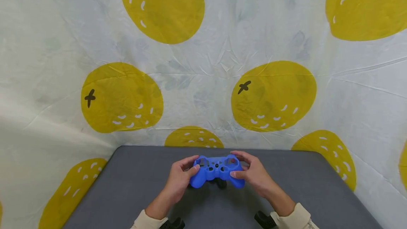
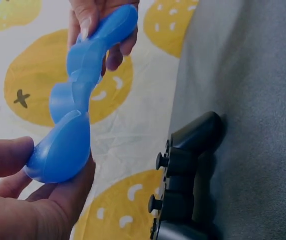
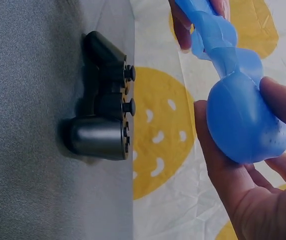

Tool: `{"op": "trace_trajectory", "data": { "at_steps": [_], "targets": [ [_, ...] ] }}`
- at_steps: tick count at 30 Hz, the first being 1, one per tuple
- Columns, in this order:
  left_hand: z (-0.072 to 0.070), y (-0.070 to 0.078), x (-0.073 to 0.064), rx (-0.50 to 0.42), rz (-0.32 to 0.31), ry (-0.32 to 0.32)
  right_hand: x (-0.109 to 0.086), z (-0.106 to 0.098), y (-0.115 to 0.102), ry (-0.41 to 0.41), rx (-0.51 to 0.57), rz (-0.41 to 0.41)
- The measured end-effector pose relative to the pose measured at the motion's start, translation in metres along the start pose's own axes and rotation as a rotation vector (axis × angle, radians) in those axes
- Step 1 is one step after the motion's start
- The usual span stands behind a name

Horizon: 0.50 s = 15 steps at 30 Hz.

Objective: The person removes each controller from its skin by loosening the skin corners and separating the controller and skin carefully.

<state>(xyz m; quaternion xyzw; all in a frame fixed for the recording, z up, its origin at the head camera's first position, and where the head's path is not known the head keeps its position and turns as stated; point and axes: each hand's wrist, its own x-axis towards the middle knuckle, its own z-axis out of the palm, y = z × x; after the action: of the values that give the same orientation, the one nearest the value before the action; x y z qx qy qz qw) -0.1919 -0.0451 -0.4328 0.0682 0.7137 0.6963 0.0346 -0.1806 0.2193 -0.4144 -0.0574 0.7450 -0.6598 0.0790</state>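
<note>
Both hands hold up a blue silicone controller cover (image 1: 217, 168), its button cutouts showing in the head view. My left hand (image 1: 179, 177) pinches the left grip end, thumb on the near face and fingers behind. At the opposite end, my right hand (image 1: 254, 174) grips it the same way. Below the cover, a black game controller (image 3: 102, 100) lies on the grey table, its two thumbsticks pointing up. In the head view the cover hides most of the controller. Both wrist views show a gap between the raised cover (image 2: 77, 100) and the controller (image 2: 183, 175).
The grey table (image 1: 133, 186) extends around the hands to a straight back edge. Behind and beside it hangs a white cloth (image 1: 197, 98) printed with big yellow fruit. Black wrist devices (image 1: 265, 219) sit by the cream sleeves (image 1: 294, 218).
</note>
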Motion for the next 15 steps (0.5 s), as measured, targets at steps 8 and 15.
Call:
{"op": "trace_trajectory", "data": {
  "at_steps": [8, 15],
  "targets": [
    [0.006, -0.002, 0.004, -0.007, 0.007, -0.010, 0.002, -0.003, 0.000, 0.043, 0.001, -0.013],
    [0.013, -0.002, 0.005, -0.007, 0.025, -0.024, 0.000, -0.009, 0.000, 0.076, 0.002, -0.007]
  ]
}}
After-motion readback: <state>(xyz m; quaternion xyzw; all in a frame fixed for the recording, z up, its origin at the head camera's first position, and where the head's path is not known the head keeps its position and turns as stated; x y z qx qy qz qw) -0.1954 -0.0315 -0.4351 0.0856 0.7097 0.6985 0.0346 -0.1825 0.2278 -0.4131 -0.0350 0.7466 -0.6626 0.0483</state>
